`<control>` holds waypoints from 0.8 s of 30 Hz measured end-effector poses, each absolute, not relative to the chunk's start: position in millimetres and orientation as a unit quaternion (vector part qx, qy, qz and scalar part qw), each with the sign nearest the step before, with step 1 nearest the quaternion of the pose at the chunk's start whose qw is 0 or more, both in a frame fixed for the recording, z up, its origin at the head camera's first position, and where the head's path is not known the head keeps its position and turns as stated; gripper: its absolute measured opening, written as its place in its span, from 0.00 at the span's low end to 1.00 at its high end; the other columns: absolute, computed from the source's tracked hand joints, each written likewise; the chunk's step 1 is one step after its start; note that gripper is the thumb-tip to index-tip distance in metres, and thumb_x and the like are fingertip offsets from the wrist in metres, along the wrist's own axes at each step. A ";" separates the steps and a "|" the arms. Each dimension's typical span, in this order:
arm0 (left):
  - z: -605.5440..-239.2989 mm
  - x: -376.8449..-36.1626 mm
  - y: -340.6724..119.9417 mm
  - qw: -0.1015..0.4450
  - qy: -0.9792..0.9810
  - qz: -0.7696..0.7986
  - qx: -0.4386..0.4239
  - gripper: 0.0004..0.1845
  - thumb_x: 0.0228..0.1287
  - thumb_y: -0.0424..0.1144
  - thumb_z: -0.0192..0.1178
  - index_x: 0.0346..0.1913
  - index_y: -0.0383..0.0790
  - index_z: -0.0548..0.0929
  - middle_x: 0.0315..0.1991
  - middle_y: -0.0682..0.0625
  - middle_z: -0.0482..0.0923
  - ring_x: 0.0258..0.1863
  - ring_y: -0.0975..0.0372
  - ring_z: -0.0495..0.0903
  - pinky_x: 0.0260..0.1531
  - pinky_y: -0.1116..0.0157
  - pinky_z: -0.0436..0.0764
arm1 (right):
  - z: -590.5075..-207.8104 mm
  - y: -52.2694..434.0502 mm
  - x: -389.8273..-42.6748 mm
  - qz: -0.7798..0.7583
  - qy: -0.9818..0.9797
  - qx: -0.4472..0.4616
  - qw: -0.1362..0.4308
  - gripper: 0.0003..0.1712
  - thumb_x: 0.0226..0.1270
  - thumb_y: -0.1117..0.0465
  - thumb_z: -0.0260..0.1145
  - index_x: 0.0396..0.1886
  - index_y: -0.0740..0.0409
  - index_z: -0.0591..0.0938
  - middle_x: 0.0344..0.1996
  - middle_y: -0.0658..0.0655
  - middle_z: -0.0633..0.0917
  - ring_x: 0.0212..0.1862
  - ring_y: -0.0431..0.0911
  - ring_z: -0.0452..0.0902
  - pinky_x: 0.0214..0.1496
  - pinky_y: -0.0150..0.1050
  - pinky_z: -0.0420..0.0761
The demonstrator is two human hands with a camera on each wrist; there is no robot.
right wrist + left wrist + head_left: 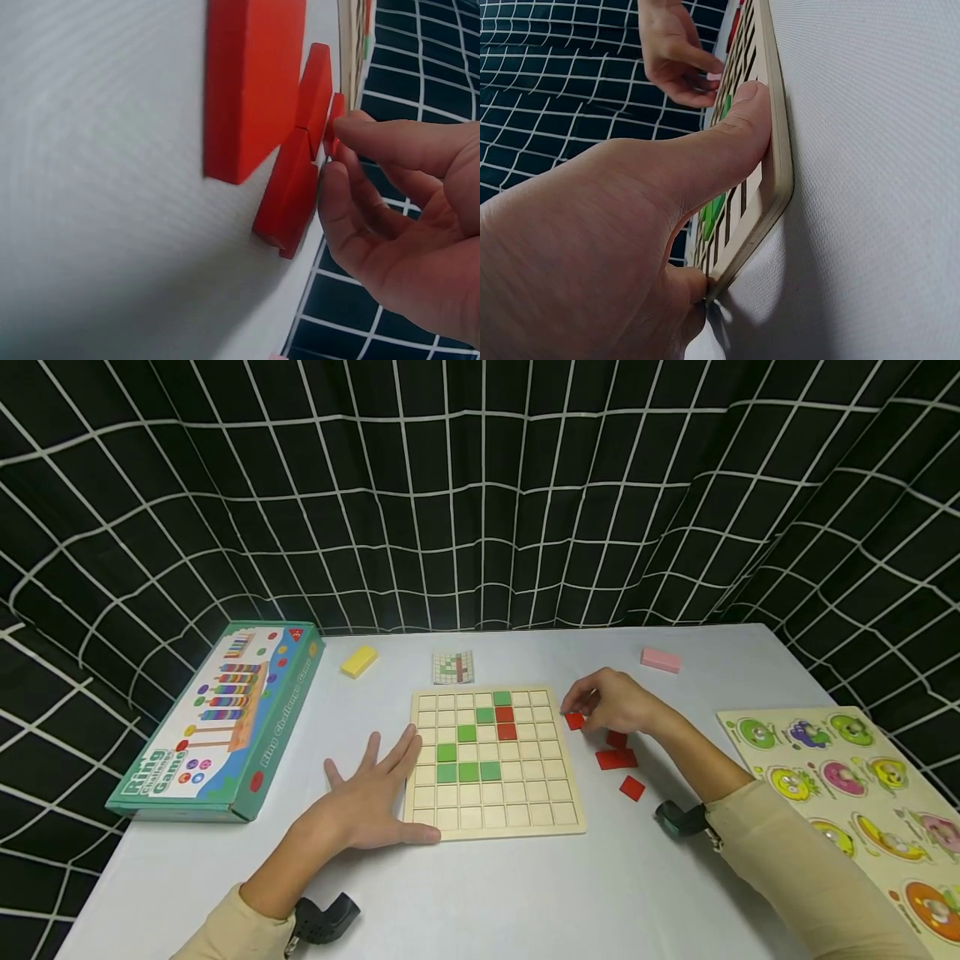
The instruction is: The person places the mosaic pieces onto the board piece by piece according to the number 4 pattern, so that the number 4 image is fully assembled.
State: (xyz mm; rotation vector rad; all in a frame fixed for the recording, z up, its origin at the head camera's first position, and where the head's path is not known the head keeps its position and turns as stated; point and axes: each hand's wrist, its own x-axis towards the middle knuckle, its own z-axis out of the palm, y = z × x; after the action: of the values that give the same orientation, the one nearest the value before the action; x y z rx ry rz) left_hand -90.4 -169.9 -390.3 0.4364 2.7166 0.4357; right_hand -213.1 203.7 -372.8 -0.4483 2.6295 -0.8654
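The wooden grid board (515, 794) lies flat on the table, with several green tiles (468, 772) and two red tiles (506, 731) in its squares. My left hand (367, 802) rests at its left edge, fingers spread, the thumb lying over the near-left corner. Just beyond the right edge, my right hand (618, 700) pinches a red square tile (574, 721) between thumb and fingers. Other loose red tiles (632, 787) lie beside that hand; the right wrist view shows these red tiles (255, 82) up close.
Behind the board is a small pattern card (453, 667). A yellow block (359, 662) and a pink block (660, 660) stand to either side. A game box (217, 718) occupies the left, a fruit picture board (832, 777) the right. Grid-patterned black cloth (480, 510) hangs behind.
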 end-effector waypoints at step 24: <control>-391.1 -90.6 -170.8 0.180 0.959 0.158 0.154 0.71 0.48 0.78 0.68 0.86 0.47 0.43 0.87 0.53 0.35 0.84 0.36 0.35 0.57 0.13 0.35 | -372.9 203.9 -211.8 -0.284 0.935 -0.136 0.165 0.15 0.56 0.73 0.73 0.43 0.57 0.91 0.39 0.57 0.87 0.44 0.51 0.78 0.38 0.38 0.82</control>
State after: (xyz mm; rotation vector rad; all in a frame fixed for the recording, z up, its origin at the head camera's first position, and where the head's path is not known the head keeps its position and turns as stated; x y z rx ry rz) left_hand -90.6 -170.8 -391.1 0.4357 2.7088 0.4458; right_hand -211.8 203.9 -372.9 -0.3866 2.6641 -0.8092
